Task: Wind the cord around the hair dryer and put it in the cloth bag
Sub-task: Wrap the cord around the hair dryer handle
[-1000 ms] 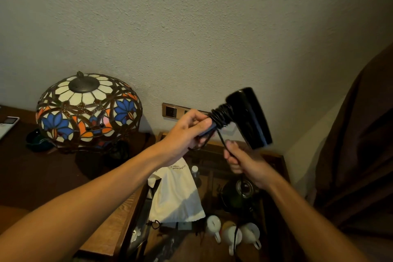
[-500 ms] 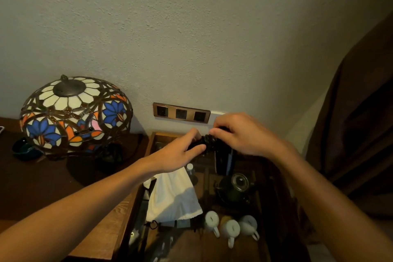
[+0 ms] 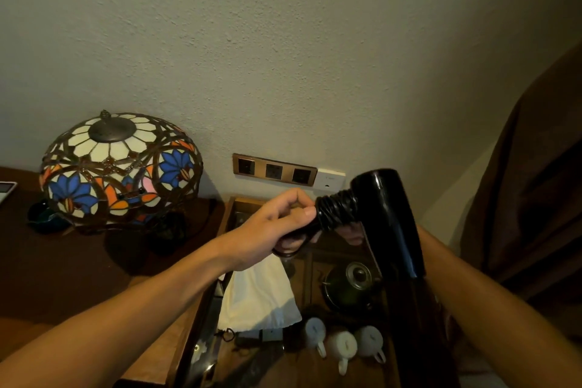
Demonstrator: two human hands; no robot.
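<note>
Several turns of black cord (image 3: pixel 335 209) wrap the handle of the hair dryer (image 3: pixel 385 217), which I see held up before the wall. My left hand (image 3: pixel 277 227) grips the handle end. My right hand (image 3: pixel 351 233) is mostly hidden behind the dryer; its grip I cannot tell. Below lies the white cloth bag (image 3: pixel 258 296), beside three mugs (image 3: pixel 341 345).

No legible text — mark on cloth bag (image 3: pixel 258 296) hidden, nothing readable.
</note>
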